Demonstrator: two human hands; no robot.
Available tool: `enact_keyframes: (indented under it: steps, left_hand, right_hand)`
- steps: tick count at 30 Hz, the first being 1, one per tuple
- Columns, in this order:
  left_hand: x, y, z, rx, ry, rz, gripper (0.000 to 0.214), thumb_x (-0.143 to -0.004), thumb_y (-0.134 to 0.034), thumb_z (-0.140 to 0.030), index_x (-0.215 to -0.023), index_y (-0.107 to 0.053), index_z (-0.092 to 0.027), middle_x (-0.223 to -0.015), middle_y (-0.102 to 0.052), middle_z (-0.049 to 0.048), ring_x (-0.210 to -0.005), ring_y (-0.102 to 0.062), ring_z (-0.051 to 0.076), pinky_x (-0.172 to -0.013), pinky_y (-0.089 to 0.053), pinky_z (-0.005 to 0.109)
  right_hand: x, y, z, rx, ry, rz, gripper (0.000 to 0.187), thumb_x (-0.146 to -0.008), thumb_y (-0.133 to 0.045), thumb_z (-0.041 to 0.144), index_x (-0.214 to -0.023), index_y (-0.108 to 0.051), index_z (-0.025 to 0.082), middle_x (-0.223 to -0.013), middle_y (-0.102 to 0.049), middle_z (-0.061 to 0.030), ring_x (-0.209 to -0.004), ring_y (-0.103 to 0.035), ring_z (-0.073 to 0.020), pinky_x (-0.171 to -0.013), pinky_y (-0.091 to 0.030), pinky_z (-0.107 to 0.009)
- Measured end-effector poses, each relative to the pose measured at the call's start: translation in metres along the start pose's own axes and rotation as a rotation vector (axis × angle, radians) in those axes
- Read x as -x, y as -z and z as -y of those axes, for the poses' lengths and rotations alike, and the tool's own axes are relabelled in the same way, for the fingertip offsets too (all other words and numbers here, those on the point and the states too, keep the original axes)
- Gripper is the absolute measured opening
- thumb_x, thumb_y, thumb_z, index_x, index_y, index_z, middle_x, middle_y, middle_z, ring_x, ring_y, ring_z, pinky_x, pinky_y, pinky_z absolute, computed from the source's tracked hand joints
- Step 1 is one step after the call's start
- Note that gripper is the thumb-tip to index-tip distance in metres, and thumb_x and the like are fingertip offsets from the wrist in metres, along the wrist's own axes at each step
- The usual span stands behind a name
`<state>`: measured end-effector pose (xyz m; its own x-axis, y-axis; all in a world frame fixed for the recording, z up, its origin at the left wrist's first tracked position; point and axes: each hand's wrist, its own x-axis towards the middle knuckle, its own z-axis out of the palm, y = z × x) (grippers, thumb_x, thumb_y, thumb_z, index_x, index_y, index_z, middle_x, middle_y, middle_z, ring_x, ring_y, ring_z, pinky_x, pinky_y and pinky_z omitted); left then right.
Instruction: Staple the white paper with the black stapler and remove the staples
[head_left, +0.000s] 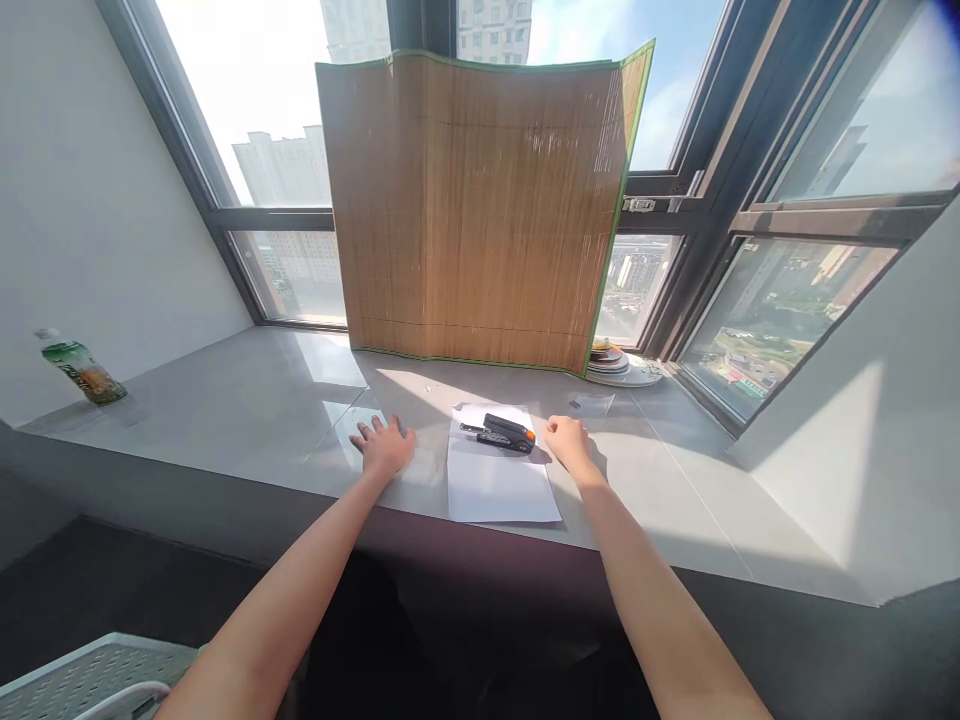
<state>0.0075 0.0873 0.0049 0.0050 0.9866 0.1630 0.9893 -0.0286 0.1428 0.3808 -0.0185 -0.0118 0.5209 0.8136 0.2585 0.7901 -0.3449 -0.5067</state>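
Note:
On the window sill (637,480) lies a sheet of white paper (502,490), with a black stapler (506,434) on its upper part. The stapler's orange-marked end points right, and its jaws stand apart on the left. My left hand (386,448) rests palm down left of the paper, fingers spread, touching only the sill. Curled into a fist, my right hand (568,440) sits just right of the stapler, apart from it; nothing shows in its fingers. A small dark strip (575,404) and a clear plastic piece (600,404) lie beyond that hand.
A bamboo mat (480,210) with green edging stands upright against the window. Stacked plates (611,365) sit at its lower right corner. A green-labelled bottle (82,372) leans at the far left. The sill's front edge runs before me; a perforated plastic basket (97,660) is lower left.

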Motion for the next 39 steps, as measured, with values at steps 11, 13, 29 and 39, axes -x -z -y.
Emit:
enact_keyframes:
  steps: [11,13,29,39]
  left_hand:
    - [-0.011,-0.001,-0.009,0.064,-0.146,0.032,0.058,-0.098,-0.045,-0.028,-0.148,-0.058,-0.002,-0.155,-0.049,0.0370,-0.149,-0.039,0.055,-0.115,-0.029,0.074]
    - [-0.025,0.001,-0.015,0.101,-0.271,0.058,0.055,-0.095,-0.047,-0.021,-0.146,-0.058,-0.003,-0.148,-0.056,0.0328,-0.144,-0.049,0.045,-0.117,-0.037,0.060]
    - [-0.107,-0.031,-0.054,0.253,-0.390,0.091,0.052,-0.097,-0.043,-0.006,-0.143,-0.064,-0.017,-0.157,-0.058,0.0136,-0.145,-0.051,0.028,-0.116,-0.043,0.040]
    - [-0.047,-0.015,-0.033,0.247,-0.383,-0.006,0.034,-0.104,-0.043,-0.013,-0.111,-0.076,-0.020,-0.108,-0.073,0.0127,-0.113,-0.064,0.029,-0.094,-0.051,0.038]
  right_hand:
    - [-0.009,0.002,-0.011,-0.389,0.084,-0.105,0.035,-0.071,-0.049,0.028,-0.061,-0.015,0.027,-0.063,-0.014,0.0048,-0.062,-0.019,-0.0133,-0.056,-0.014,-0.031]
    - [-0.006,0.001,-0.010,-0.409,0.128,-0.072,0.035,-0.071,-0.049,0.028,-0.062,-0.015,0.027,-0.064,-0.014,0.0050,-0.064,-0.018,-0.0130,-0.057,-0.014,-0.031]
    - [-0.009,-0.002,-0.010,-0.412,0.205,-0.031,0.036,-0.074,-0.049,0.031,-0.061,-0.016,0.026,-0.062,-0.016,0.0052,-0.063,-0.018,-0.0125,-0.057,-0.015,-0.031]
    - [-0.002,0.000,-0.006,-0.374,0.277,-0.020,0.041,-0.085,-0.051,0.036,-0.060,-0.020,0.026,-0.063,-0.016,0.0057,-0.064,-0.020,-0.0131,-0.059,-0.017,-0.031]
